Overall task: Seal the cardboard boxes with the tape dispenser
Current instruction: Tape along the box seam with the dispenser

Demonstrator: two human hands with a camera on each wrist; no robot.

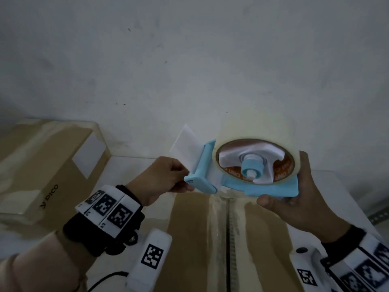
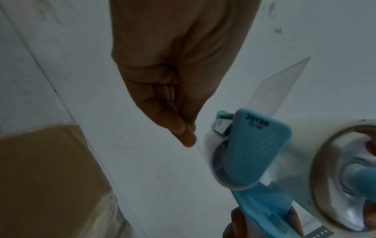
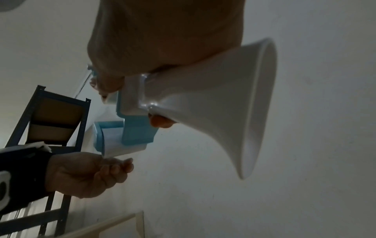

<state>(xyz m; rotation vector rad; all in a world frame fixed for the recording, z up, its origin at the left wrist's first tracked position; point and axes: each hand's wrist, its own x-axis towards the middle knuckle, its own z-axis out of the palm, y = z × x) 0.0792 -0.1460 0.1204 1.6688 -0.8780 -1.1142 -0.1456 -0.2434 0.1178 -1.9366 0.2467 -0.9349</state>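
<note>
1. Head view: right hand (image 1: 294, 199) gripped the blue tape dispenser (image 1: 242, 175) above a taped cardboard box (image 1: 189, 239); left hand (image 1: 164, 178) pinched the tape end (image 1: 185, 142). Neighbouring box (image 1: 42, 165) read "PICO".
2. Left wrist: dispenser head read "JOYKO".
3. Right wrist: shelving (image 3: 55, 120) stood behind.

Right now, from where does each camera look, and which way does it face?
Head: from above, facing forward and down at the tape dispenser over a cardboard box; both hands show.
Left wrist: along the left hand toward the dispenser's head.
Right wrist: along the right hand under the dispenser; the left hand shows.
All three views share the dispenser.
</note>
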